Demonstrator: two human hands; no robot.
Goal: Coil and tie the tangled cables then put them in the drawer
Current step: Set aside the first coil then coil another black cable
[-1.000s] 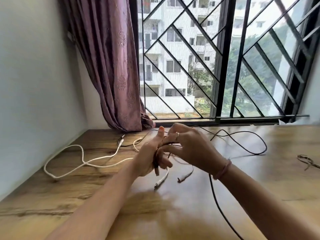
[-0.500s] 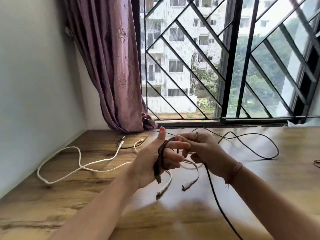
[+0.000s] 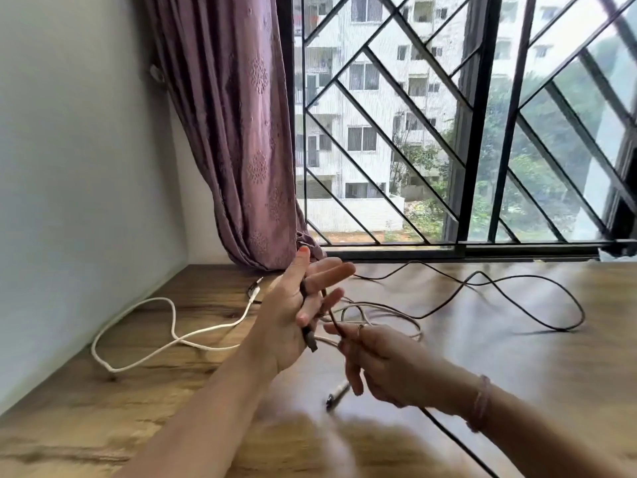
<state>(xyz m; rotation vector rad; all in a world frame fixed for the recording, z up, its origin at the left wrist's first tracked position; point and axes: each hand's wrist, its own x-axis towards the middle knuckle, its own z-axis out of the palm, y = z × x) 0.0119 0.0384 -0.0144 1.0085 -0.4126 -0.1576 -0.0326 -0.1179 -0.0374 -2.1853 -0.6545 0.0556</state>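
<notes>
From the head camera, a wooden tabletop (image 3: 499,357) fills the lower half, with a pale wall at nine o'clock, a mauve embroidered curtain (image 3: 238,139) hanging at eleven o'clock and a barred window (image 3: 448,125) from twelve to two o'clock, apartment blocks and trees behind it. A white cable (image 3: 172,326) lies in loose loops on the wood at nine o'clock, well apart from the hands, its plug end near the curtain's foot. At the centre the left hand (image 3: 293,319) is raised palm-inward, thumb up and fingers mostly straight, with a dark cable (image 3: 517,291) wound round them and its dark plug hanging at the heel of the palm. That cable is thin and brown-black; it runs out toward two o'clock in wide slack curves over the table and along the window sill. Just toward four o'clock, the right hand (image 3: 375,367) pinches the strand between thumb and forefinger, other fingers loosely curled; a ring and a pink wristband (image 3: 481,403) show. A pale beige cable (image 3: 379,312) loops between and behind the hands. A small blurred connector (image 3: 337,396) shows under the right hand at six o'clock. Another dark strand runs off at five o'clock.
</notes>
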